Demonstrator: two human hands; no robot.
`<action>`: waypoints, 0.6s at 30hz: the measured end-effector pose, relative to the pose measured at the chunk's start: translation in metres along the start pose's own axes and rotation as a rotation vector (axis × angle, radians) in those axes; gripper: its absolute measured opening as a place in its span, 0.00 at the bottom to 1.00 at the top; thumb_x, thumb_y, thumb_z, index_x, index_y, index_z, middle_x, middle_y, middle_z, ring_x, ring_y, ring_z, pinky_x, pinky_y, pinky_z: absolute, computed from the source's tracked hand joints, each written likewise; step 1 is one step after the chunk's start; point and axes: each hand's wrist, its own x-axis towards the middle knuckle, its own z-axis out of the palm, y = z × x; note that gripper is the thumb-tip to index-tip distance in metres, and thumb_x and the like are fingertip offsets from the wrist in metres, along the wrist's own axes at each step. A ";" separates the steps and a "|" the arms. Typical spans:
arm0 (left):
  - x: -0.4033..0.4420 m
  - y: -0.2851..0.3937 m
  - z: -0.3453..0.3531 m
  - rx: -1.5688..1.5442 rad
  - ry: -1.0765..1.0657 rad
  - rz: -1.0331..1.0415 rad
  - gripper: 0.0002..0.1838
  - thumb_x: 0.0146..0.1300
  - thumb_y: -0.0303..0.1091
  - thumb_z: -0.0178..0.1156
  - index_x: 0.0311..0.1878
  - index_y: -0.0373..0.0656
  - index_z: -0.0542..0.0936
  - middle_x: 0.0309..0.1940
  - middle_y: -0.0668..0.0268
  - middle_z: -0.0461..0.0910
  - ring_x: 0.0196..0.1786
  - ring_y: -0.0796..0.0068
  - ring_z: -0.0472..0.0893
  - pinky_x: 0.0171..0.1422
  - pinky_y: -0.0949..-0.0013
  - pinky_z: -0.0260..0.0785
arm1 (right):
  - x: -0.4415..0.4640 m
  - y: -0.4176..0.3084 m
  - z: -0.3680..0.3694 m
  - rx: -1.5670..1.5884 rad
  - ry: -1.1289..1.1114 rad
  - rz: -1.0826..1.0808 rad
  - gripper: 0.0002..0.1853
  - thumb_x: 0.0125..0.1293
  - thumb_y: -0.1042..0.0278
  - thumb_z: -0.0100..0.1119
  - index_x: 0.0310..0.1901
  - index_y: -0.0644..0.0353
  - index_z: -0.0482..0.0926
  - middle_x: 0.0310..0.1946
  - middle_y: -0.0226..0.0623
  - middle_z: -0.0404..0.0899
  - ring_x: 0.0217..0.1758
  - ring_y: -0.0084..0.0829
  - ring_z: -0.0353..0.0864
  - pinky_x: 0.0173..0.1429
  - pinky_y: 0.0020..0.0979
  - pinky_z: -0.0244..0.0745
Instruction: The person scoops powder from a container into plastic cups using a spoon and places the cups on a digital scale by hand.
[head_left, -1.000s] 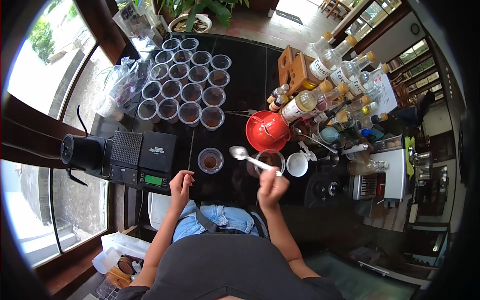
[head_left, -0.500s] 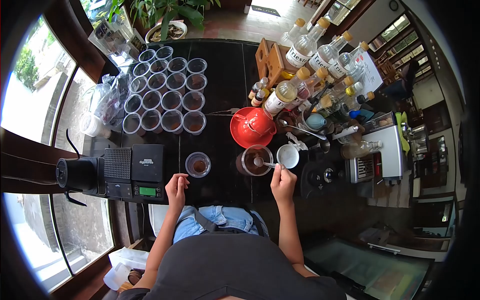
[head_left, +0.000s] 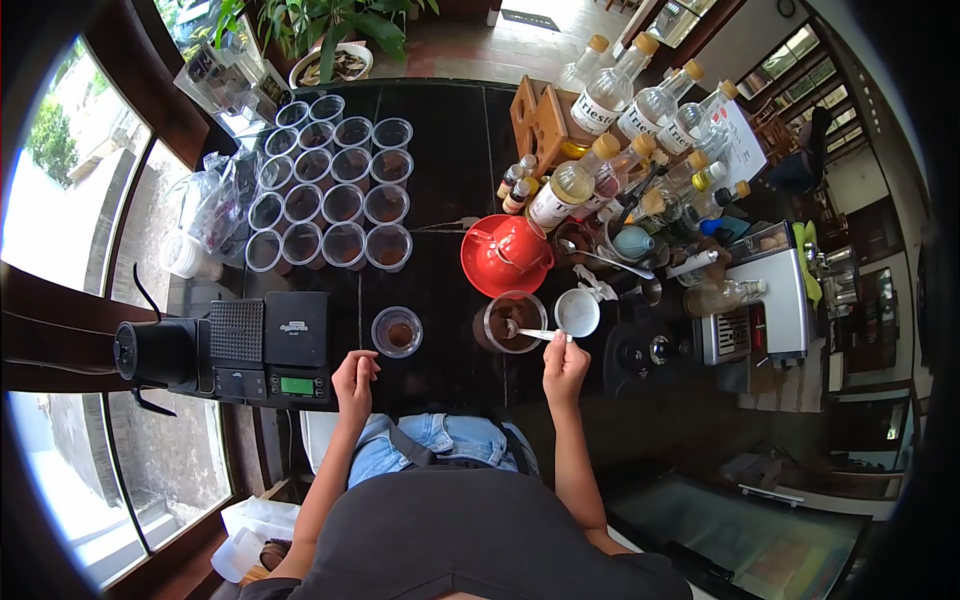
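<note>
My right hand (head_left: 566, 368) pinches the handle of a small spoon (head_left: 537, 334). The spoon's bowl end is inside a clear round container (head_left: 489, 340) that holds brown powder. Just behind that hand lies a round white lid (head_left: 576, 313). On the black counter, a clear plastic cup (head_left: 397, 331) has a little brown powder at its bottom. My left hand (head_left: 356, 380) rests by the counter edge near this cup, its fingers loosely curled with nothing visible in them.
Rows of clear plastic cups (head_left: 345, 203) with brown contents stand at the back left. A black scale (head_left: 296, 330) and kettle (head_left: 150, 346) are at left. Behind the powder container sit a red dripper (head_left: 505, 255) and corked bottles (head_left: 560, 197). A coffee grinder or machine (head_left: 760, 300) is at right.
The spoon's bowl has turned and dipped into the brown powder, and its handle now lies at a different angle. My right hand shifted slightly; my left hand stays near the cup.
</note>
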 end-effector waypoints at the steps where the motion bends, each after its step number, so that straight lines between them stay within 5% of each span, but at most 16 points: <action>1: 0.000 0.000 0.000 0.002 0.000 0.000 0.15 0.76 0.36 0.50 0.40 0.33 0.80 0.24 0.67 0.78 0.26 0.85 0.72 0.32 0.79 0.63 | -0.003 0.003 0.000 -0.001 0.000 0.001 0.21 0.75 0.72 0.48 0.20 0.65 0.66 0.11 0.35 0.61 0.12 0.24 0.62 0.19 0.32 0.51; 6: 0.000 0.004 0.001 0.005 -0.007 -0.012 0.15 0.76 0.35 0.50 0.40 0.33 0.80 0.24 0.67 0.78 0.26 0.85 0.72 0.32 0.79 0.63 | -0.008 -0.005 -0.007 0.458 0.163 0.363 0.26 0.79 0.61 0.44 0.18 0.59 0.62 0.12 0.26 0.62 0.13 0.17 0.58 0.18 0.25 0.48; 11: 0.001 0.004 0.002 0.027 -0.039 -0.006 0.19 0.77 0.41 0.48 0.41 0.34 0.79 0.25 0.68 0.77 0.27 0.84 0.72 0.33 0.79 0.62 | -0.009 -0.002 -0.010 0.815 0.257 0.469 0.24 0.79 0.55 0.44 0.22 0.53 0.60 0.13 0.25 0.57 0.13 0.16 0.48 0.20 0.23 0.43; 18: 0.002 0.005 0.004 -0.006 -0.034 -0.006 0.14 0.75 0.34 0.50 0.40 0.33 0.80 0.24 0.67 0.78 0.27 0.85 0.72 0.32 0.79 0.63 | -0.013 0.007 -0.009 0.942 0.223 0.535 0.24 0.79 0.54 0.43 0.23 0.53 0.60 0.13 0.25 0.56 0.12 0.17 0.47 0.19 0.23 0.43</action>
